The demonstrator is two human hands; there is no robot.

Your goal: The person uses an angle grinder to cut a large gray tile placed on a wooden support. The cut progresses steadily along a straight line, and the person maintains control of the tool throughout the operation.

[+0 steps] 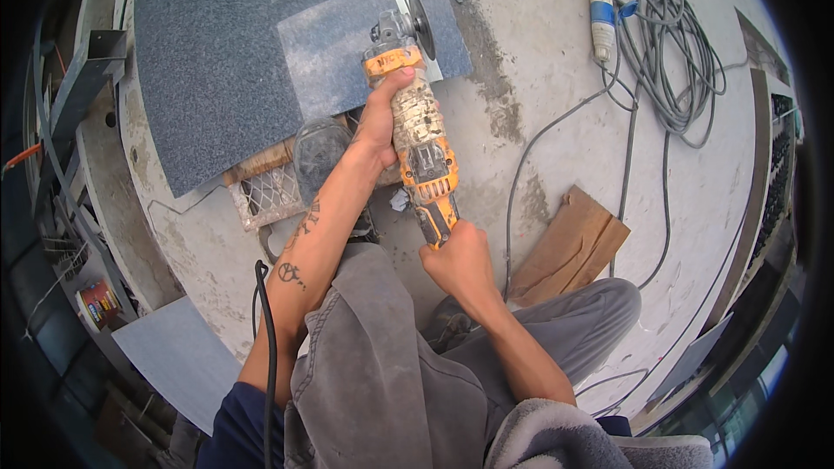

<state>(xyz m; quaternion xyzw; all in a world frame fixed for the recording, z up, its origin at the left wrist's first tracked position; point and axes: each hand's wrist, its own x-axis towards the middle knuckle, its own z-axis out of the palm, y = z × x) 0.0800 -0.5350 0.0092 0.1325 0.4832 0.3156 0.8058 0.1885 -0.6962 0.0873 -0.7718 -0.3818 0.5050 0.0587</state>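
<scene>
Firmly, the left hand (380, 117) clenches the front body of a dusty orange-and-yellow angle grinder (420, 143), while the right hand (458, 259) grips its rear handle. Beyond the left fingers, its dark disc (422, 24) meets a speckled grey stone slab (261, 43).

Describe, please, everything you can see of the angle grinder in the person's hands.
The angle grinder has an orange body, smeared with pale dust, a grey metal head and a dark disc, which stands on edge over the grey stone slab. It points away from the person. The left hand grips its front, the right hand its rear end.
</scene>
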